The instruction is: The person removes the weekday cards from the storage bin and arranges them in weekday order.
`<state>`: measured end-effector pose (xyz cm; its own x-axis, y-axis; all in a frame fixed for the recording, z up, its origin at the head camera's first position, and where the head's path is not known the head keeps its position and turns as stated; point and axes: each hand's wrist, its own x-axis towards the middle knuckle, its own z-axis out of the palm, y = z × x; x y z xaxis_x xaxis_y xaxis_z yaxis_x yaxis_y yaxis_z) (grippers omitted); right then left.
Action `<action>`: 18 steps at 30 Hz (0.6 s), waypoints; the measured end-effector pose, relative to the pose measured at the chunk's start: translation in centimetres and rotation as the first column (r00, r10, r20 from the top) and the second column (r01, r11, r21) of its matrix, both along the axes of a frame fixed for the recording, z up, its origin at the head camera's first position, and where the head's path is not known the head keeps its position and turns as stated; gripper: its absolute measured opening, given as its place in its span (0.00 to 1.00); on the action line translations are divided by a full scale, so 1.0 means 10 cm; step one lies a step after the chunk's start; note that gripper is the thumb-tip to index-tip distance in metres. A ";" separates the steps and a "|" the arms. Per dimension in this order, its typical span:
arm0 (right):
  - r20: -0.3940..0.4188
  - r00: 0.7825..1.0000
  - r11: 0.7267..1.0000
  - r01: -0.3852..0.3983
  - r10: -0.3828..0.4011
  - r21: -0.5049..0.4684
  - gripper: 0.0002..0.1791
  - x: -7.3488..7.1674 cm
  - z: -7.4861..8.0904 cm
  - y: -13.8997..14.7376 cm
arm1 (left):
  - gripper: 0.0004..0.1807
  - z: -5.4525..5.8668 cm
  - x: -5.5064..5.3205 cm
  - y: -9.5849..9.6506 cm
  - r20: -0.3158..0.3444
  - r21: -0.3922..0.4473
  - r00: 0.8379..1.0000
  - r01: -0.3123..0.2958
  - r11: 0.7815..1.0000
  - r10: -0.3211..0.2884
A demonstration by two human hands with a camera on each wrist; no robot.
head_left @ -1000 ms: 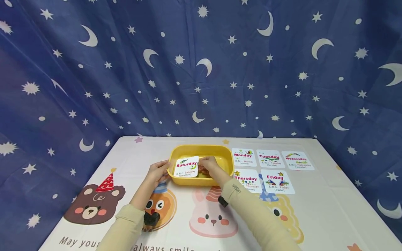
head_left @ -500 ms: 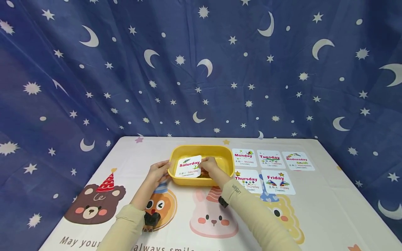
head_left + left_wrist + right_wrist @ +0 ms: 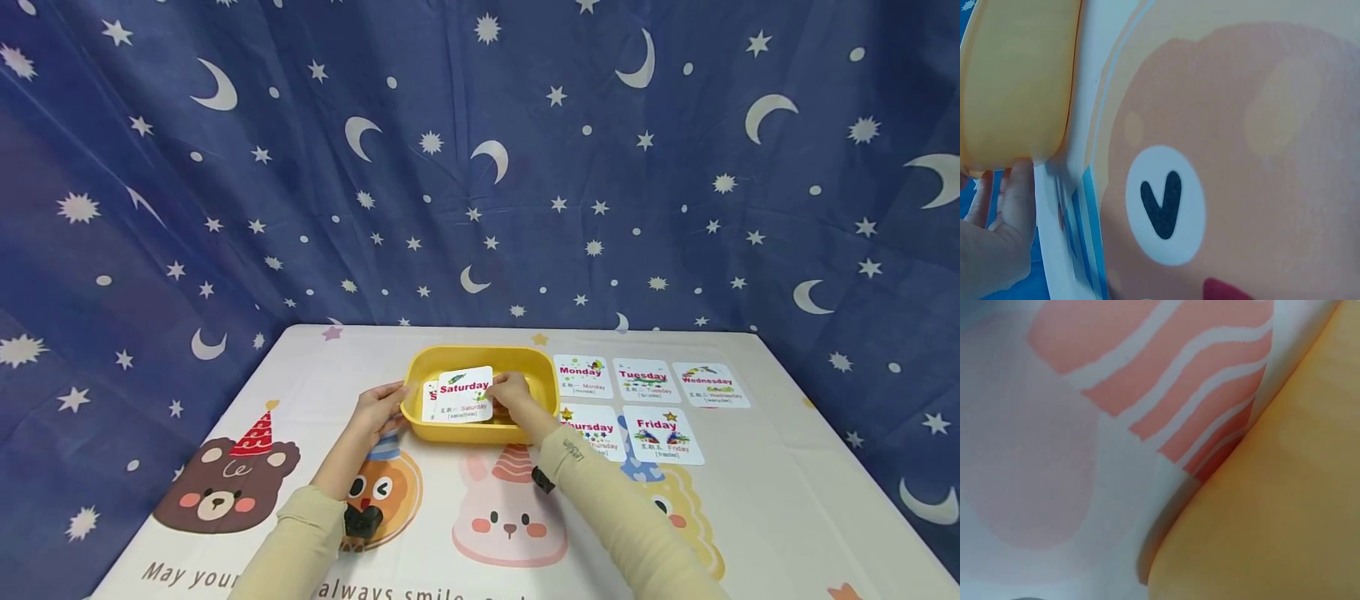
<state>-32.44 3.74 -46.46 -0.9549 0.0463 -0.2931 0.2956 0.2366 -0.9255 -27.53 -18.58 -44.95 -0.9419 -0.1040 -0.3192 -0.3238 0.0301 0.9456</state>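
A white flashcard [image 3: 463, 398] reading "Saturday" is pinched at its right edge by my right hand [image 3: 512, 392], over the yellow tray [image 3: 480, 432]. Behind it, a second flashcard [image 3: 430, 402] peeks out on the left, showing only a red "S". My left hand [image 3: 380, 407] grips the tray's left end, fingers against its outer wall. In the left wrist view, the fingers of that hand [image 3: 1007, 231] meet the tray's end. The right wrist view has just the tray's side wall [image 3: 1272, 506] and tablecloth, with the right hand out of sight.
Right of the tray lie weekday flashcards in two rows: Monday [image 3: 582, 377], Tuesday [image 3: 646, 382] and Wednesday [image 3: 711, 385] behind, Thursday [image 3: 588, 433] and Friday [image 3: 663, 436] in front. The right forearm overlaps Thursday. A starry blue curtain [image 3: 480, 167] hangs behind the printed tablecloth [image 3: 322, 375].
My right hand has drawn the Saturday flashcard rightward and slightly up within the tray, uncovering part of another flashcard at its left. The left hand has stayed on the tray's end.
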 end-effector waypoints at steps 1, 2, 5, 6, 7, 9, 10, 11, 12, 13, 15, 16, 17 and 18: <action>0.012 1.000 1.000 -0.003 0.003 -0.018 0.10 0.00 0.00 0.00 | 0.25 0.01 0.00 0.00 0.001 -0.002 1.000 -0.001 1.000 0.001; 0.057 0.998 1.000 0.005 -0.005 -0.011 0.12 0.00 0.04 -0.01 | 0.25 0.01 0.00 0.00 0.003 -0.004 1.000 -0.003 1.000 0.003; 0.019 0.999 0.994 -0.042 0.044 -0.097 0.13 -0.11 -0.13 0.06 | 0.25 0.02 0.00 0.01 0.008 -0.006 1.000 -0.007 1.000 0.007; 0.001 0.998 0.990 -0.059 0.059 -0.125 0.12 -0.15 -0.20 0.09 | 0.25 0.03 -0.01 0.01 0.011 -0.005 1.000 -0.010 1.000 0.010; -0.030 0.996 0.982 -0.093 0.089 -0.166 0.11 -0.25 -0.33 0.13 | 0.25 0.03 -0.01 0.01 0.013 -0.007 1.000 -0.009 1.000 0.009; -0.030 0.995 0.977 -0.104 0.100 -0.184 0.11 -0.29 -0.38 0.16 | 0.25 0.04 0.00 0.02 0.014 -0.007 1.000 -0.010 1.000 0.010; -0.029 0.994 0.975 -0.109 0.105 -0.191 0.11 -0.29 -0.38 0.16 | 0.25 0.04 0.00 0.02 0.015 -0.008 1.000 -0.011 1.000 0.011; -0.009 0.995 0.978 -0.099 0.099 -0.182 0.10 -0.28 -0.35 0.15 | 0.25 0.04 0.00 0.02 0.014 -0.009 1.000 -0.010 1.000 0.010; 0.021 0.996 0.985 -0.079 0.083 -0.156 0.11 -0.18 -0.20 0.13 | 0.25 0.04 0.00 0.02 0.014 -0.011 1.000 -0.011 1.000 0.011; 0.030 0.996 0.986 -0.078 0.083 -0.149 0.11 -0.11 -0.11 0.13 | 0.25 0.03 0.01 0.02 0.012 -0.013 1.000 -0.012 1.000 0.012; 0.065 0.995 0.989 -0.064 0.072 -0.131 0.13 0.08 0.15 0.12 | 0.25 0.02 0.00 0.02 0.011 -0.018 1.000 -0.012 1.000 0.012; 0.069 0.994 0.987 -0.070 0.081 -0.142 0.14 0.16 0.24 0.14 | 0.24 0.02 0.00 0.02 0.011 -0.017 1.000 -0.013 1.000 0.013; 0.074 0.994 0.985 -0.073 0.086 -0.155 0.14 0.22 0.33 0.15 | 0.24 0.01 0.00 0.02 0.010 -0.018 1.000 -0.013 1.000 0.014; 0.076 0.993 0.982 -0.081 0.095 -0.168 0.14 0.28 0.40 0.16 | 0.24 0.01 0.00 0.02 0.011 -0.018 1.000 -0.013 1.000 0.013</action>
